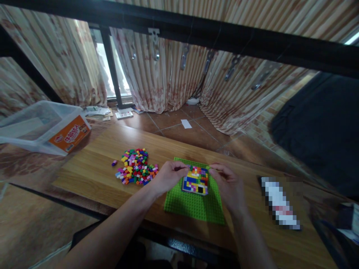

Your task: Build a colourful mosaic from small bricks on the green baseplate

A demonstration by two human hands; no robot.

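A block of multicoloured toy bricks (195, 181) stands on the green studded baseplate (196, 211), its top a patchwork of yellow, blue, orange, white and purple. My left hand (170, 175) reaches over the plate, thumb and forefinger closed at the block's far left corner. Whatever is in that pinch is hidden. On the other side, my right hand (227, 183) is closed too, its fingertips at the far right corner of the block. A small yellowish-green spot shows at those fingertips, too small to name. Left of the plate lies a pile of loose bricks (137, 168).
The wooden table (95, 168) carries a pixelated flat object (280, 205) at the right and one stray purple brick (114, 163) left of the pile. A clear plastic bin (42, 144) stands beyond the left end. A dark metal bar (179, 28) crosses above.
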